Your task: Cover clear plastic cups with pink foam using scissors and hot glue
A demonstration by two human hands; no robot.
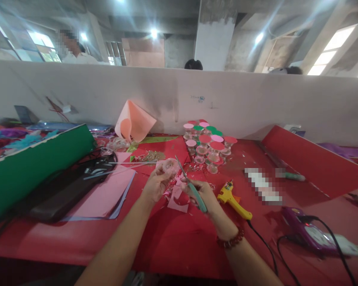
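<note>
My left hand (156, 183) is closed around a small clear plastic cup (170, 165) with a pink paper piece at it, held above the red table (173, 242). My right hand (203, 193) grips scissors (191, 185) with a teal handle, their blades pointing up toward the cup. Pink paper offcuts (177, 201) lie on the table just under both hands.
A cluster of clear cups with pink, green and red paper lids (208, 143) stands behind the hands. A yellow glue gun (233, 198) lies to the right, a purple device (308, 232) with cables farther right. Pink sheets (104, 196), a black case (68, 186) and a green roll (32, 165) lie left.
</note>
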